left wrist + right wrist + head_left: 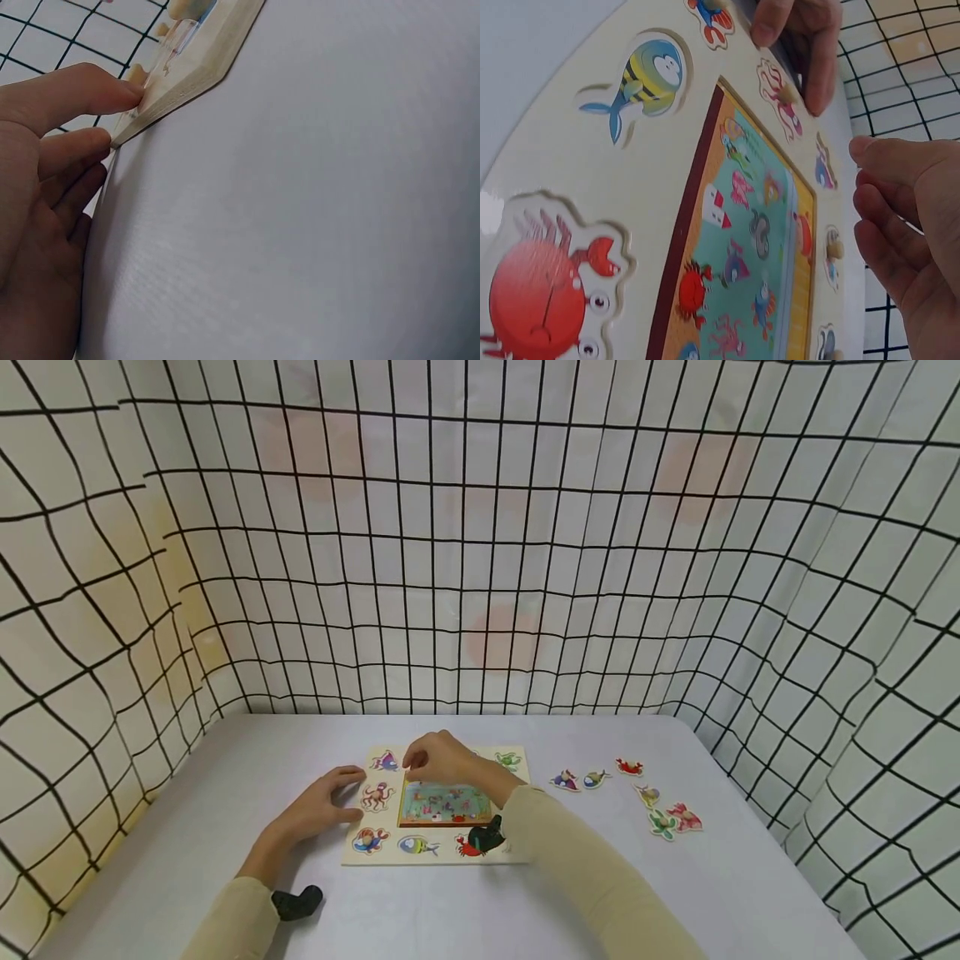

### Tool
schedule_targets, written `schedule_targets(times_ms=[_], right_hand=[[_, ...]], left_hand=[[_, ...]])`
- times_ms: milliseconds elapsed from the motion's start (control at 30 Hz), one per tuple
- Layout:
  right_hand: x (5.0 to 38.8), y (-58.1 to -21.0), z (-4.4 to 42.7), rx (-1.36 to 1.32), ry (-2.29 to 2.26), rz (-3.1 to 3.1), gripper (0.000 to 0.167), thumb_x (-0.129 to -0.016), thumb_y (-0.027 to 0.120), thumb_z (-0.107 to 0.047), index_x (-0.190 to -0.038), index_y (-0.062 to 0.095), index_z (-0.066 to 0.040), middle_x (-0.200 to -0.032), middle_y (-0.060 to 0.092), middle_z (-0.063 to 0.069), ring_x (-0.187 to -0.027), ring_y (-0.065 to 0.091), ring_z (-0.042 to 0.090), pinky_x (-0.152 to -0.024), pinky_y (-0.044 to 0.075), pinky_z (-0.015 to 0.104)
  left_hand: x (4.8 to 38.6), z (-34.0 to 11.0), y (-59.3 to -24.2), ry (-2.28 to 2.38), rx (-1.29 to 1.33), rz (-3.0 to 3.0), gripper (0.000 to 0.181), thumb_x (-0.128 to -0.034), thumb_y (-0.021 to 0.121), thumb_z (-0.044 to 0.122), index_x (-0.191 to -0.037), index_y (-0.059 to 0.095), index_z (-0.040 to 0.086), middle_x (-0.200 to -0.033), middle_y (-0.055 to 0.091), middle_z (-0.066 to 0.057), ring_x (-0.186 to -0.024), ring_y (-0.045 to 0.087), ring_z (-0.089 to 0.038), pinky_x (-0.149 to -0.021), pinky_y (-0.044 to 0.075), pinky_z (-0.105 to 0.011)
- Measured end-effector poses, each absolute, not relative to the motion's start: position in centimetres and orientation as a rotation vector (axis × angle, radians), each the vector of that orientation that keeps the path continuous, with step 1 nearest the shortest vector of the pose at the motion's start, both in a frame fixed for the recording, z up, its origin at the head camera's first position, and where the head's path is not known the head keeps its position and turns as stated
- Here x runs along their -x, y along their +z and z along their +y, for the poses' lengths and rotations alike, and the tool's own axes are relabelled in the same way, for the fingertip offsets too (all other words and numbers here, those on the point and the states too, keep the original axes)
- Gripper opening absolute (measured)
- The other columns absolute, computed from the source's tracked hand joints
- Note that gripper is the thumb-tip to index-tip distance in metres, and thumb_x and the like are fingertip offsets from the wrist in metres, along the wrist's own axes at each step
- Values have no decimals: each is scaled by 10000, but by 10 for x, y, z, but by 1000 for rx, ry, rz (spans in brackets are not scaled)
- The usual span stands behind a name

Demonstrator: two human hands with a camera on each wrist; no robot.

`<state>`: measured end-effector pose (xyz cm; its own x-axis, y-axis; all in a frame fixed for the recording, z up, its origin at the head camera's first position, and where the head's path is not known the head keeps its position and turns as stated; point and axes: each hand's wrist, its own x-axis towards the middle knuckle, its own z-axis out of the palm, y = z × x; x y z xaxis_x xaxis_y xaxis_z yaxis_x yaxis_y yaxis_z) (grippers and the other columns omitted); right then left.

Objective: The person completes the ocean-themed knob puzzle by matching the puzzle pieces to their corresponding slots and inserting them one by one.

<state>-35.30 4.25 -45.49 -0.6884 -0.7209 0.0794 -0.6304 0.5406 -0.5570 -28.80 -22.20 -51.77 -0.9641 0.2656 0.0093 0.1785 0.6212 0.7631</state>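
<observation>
Right hand (442, 758), loosely curled, seemingly empty, hovered just right of the purple fish (385, 762) on the cream wooden board (447, 837).

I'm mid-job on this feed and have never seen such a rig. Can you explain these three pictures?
There's no robot here: these are a person's two bare hands. The wide picture comes from a camera on the person's head, looking forward and down. The other two come from cameras worn on the wrists, each looking at that hand's work.

On the white table lies a puzzle board, with sea animals around a central picture. Six loose pieces lie to the board's right. The left hand touches the board's left edge. The right hand is over the board's far side; I can see nothing held in it.
</observation>
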Motion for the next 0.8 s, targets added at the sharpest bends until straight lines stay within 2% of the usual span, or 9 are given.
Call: schedule_targets(times_ms=[267, 800], right_hand=[[356, -448, 67, 1124, -879, 2633, 188, -942, 781, -143, -1095, 780, -33, -876, 718, -100, -810, 658, 37, -767, 553, 230], [364, -442, 133, 1053, -897, 2735, 145, -943, 775, -130, -1053, 775, -36, -870, 706, -86, -800, 657, 74, -752, 569, 268]], left_hand=[[287, -223, -518, 1281, -404, 2737, 754, -827, 839, 195, -1467, 523, -49, -1570, 399, -233, -1490, 243, -497, -1188, 167, -672], [287, -223, -518, 1286, -411, 2759, 707, -809, 852, 206, -1416, 583, -36, -1504, 470, -232, -1459, 307, -500, -1176, 205, -676]])
